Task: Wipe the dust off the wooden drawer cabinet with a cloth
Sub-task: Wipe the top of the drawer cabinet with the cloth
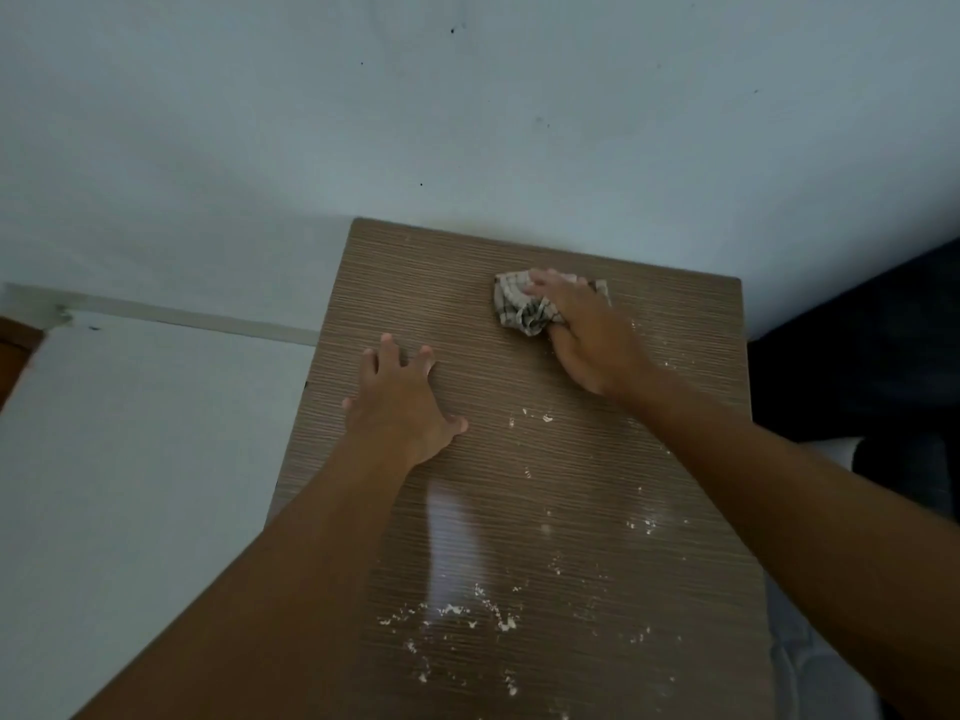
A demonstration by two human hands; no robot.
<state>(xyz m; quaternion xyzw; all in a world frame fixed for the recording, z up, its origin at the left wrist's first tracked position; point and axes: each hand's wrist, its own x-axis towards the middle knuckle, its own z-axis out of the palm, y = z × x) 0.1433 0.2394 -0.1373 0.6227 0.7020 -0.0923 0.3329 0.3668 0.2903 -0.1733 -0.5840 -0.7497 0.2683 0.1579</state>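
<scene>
White dust (498, 621) speckles the near cabinet top (597, 459). Left hand (402, 402) rests flat, fingers spread. Right hand (587, 335) grips the bunched cloth (519, 306), far right.

A: What is the cabinet top (519, 366) made of?
B: Wood, with thin lines all across. It is smooth and shiny (a pale light shows in it near the front).
A: And the cloth (514, 298)?
B: Soft woven stuff with checks, all crumpled. The dust (500, 622) is white and crumbly. The wall (467, 122) is painted and dull.
</scene>
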